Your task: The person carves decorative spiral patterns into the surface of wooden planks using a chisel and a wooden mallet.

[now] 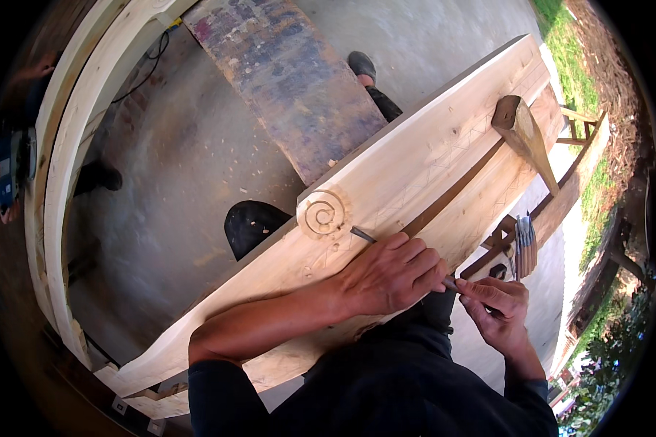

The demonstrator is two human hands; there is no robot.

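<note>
My left hand (397, 275) is wrapped around a carving gouge, its forearm lying across a pale wooden beam (423, 156). The gouge's metal blade (363, 234) sticks out past the knuckles, its tip close to a carved spiral (325, 213) in the beam's surface. At the other end, my right hand (494, 306) pinches the wooden handle (450, 282) between thumb and fingers. My left fist hides the middle of the tool. Pencil lines run along the beam beyond the spiral.
A wooden mallet (521, 131) lies across the beam's far right part. Several carving tools (526, 246) stand together at the right, beside a wooden trestle (579, 171). A paint-stained board (291, 87) lies beyond the beam. Curved timbers (69, 167) and another person's power tool (9, 171) are far left.
</note>
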